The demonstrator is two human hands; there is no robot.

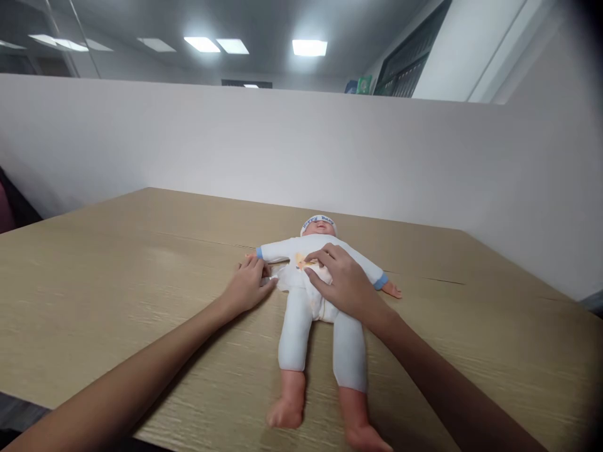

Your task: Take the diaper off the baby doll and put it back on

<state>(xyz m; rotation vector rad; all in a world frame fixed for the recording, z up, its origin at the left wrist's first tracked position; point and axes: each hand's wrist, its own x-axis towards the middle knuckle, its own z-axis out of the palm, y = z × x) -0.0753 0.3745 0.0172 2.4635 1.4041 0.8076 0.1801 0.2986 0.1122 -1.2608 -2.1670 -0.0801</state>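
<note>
Shows baby doll [298,326] laid flat on its back near the middle of wooden table [117,276], head toward white partition [188,144] and bare feet toward the viewer, so presenting the waist to both hands. Shows right hand [343,285] spread palm-down across the belly, fingers loosely open and clasping nothing, probably to steady the body against the tabletop. Shows left hand [247,285] resting beside the hip, fingertips drawn together at a fold of white cloth [282,279] by the waist, seemingly pinching it, though too small to confirm.
</note>
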